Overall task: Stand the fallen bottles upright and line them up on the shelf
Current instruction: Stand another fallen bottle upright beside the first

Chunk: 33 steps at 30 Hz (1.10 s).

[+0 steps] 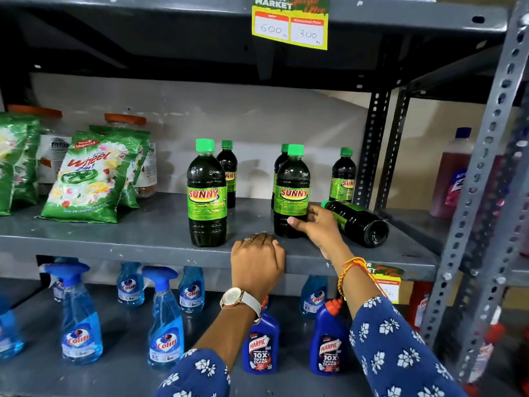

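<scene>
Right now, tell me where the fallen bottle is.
The fallen bottle lies on its side at the right end of the middle shelf, just right of the right hand.

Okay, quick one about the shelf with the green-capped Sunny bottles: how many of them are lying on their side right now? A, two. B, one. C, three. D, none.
B: only one Sunny bottle lies on its side, at the right end of the shelf just behind the right hand; the other five stand upright.
</scene>
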Available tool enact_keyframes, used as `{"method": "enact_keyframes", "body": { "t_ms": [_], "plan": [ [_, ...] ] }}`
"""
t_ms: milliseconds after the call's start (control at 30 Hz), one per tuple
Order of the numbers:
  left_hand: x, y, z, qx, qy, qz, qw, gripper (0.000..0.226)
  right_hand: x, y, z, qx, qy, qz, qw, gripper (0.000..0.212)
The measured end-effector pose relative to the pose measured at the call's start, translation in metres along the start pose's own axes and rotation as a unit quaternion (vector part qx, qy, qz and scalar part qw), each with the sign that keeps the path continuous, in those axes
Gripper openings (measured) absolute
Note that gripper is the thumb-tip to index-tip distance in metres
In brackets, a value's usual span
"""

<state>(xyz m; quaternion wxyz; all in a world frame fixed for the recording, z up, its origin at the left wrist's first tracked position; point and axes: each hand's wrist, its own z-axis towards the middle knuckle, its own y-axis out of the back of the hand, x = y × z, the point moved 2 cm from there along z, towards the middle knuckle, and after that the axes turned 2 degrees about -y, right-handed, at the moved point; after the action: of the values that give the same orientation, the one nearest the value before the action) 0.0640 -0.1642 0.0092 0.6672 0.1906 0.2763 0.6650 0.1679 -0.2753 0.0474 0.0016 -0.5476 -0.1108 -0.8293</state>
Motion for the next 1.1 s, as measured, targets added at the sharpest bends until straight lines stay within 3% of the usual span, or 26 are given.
{"method": "enact_keyframes", "body": {
  "t_ms": [767,1100],
  "plan": [
    [-0.009,0.011,-0.003,-0.023,-0.015,0.019,0.999,0.046,0.015,0.022,-0.050,0.046,0.057,-0.132,0.989,0.040],
    [-0.009,0.007,-0.004,-0.065,-0.014,0.034,0.997,0.037,0.017,0.020,-0.056,0.032,0.069,-0.152,0.985,0.037]
  ]
}}
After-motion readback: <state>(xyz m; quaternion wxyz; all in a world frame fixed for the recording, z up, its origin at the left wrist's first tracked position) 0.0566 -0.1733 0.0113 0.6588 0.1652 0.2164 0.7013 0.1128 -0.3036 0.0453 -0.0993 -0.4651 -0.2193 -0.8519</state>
